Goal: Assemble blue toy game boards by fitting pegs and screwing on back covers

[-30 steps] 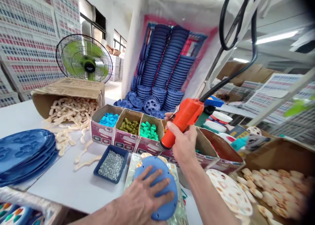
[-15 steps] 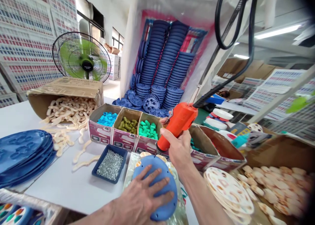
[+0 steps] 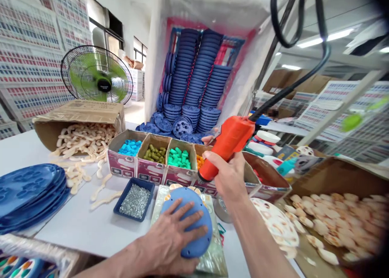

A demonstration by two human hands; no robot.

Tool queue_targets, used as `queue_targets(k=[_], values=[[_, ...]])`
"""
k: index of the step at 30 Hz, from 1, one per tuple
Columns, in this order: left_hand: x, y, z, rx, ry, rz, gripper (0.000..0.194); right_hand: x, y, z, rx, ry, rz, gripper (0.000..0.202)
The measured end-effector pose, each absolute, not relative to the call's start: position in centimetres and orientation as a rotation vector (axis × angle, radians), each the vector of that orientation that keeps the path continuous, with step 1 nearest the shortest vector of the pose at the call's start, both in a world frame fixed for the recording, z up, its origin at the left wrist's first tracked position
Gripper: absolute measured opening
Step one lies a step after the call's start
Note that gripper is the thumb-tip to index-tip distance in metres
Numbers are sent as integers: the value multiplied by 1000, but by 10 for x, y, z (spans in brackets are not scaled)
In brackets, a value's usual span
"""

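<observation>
The left hand [image 3: 174,237] presses flat on a blue disc [image 3: 199,205], its grip spread with fingers apart. The disc lies on a plastic-wrapped pad [image 3: 212,261] on the worktop [image 3: 82,225]. The right hand's [image 3: 229,174] grip is clamped round an orange power screwdriver [image 3: 232,136], nose at the disc's one o'clock, apart from it. A screw tray [image 3: 127,215] sits at ten o'clock.

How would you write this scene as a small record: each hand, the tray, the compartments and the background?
Left hand: spread on the blue disc
Right hand: gripping the orange power tool
Tray: dark blue, left of the disc, holding small metal pieces
Compartments: include light blue pieces, olive pieces, green pieces and orange pieces
Background: green fan, stacked blue items
</observation>
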State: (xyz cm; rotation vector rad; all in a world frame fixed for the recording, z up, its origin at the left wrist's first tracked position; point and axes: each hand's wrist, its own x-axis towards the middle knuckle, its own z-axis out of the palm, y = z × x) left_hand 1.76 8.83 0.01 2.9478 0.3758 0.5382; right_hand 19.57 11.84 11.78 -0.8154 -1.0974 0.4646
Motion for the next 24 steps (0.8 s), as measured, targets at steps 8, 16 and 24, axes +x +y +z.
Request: queue_targets(k=[8,16,24], values=[[20,87,8,2951,395,514,59,207,89,105,-821,-1073,475,29],[21,86,8,2957,402,515,57,212,90,90,-830,-1084,502,28],[23,86,6,2944,422,492,56,217,89,90,-823,-1116,537,22]])
